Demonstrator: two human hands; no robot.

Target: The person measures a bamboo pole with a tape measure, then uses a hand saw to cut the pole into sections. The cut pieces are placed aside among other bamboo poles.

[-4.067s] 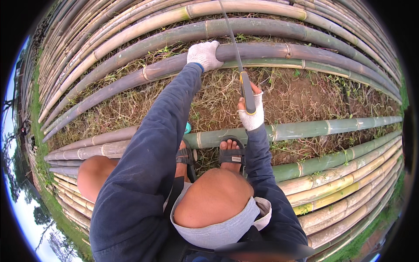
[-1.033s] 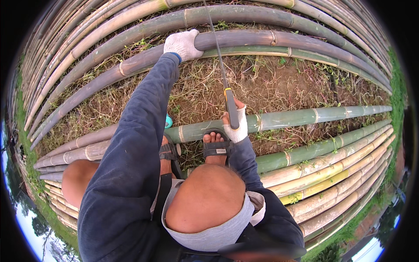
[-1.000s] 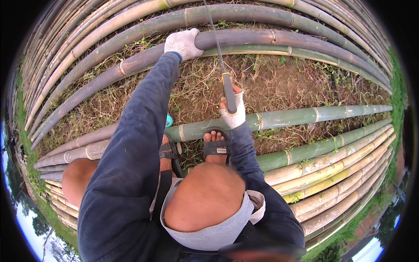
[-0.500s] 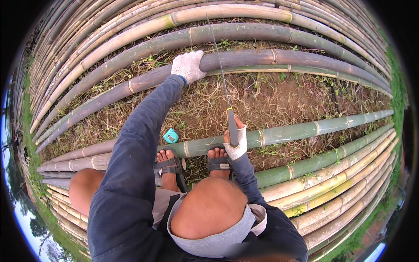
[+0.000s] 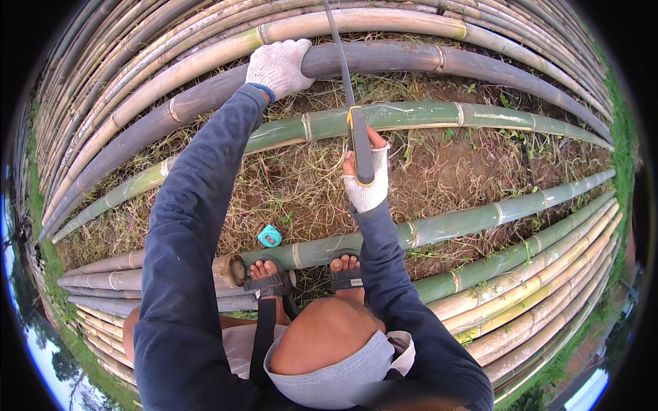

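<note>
My left hand [image 5: 279, 67], in a white knitted glove, is closed over a thick dark bamboo pole [image 5: 391, 57] lying crosswise ahead of me. My right hand [image 5: 369, 185], in a glove that leaves the fingertips bare, holds a handsaw [image 5: 360, 147] by its black and yellow handle. Its long thin blade points away from me and passes above the dark pole; whether it touches the wood I cannot tell. Nearer than the dark pole lies a green bamboo pole [image 5: 411, 115], partly behind the saw handle and my left sleeve.
A turquoise tape measure [image 5: 270, 236] rests on the dry grass near my sandalled feet. Another green pole [image 5: 452, 222] runs beside my toes. Many pale bamboo poles [image 5: 507, 301] lie to the near right, and more are stacked at the far side [image 5: 384, 20].
My left hand and the dark pole have shifted farther away, widening the gap to the green pole, which shows more. My right hand has moved forward with the saw.
</note>
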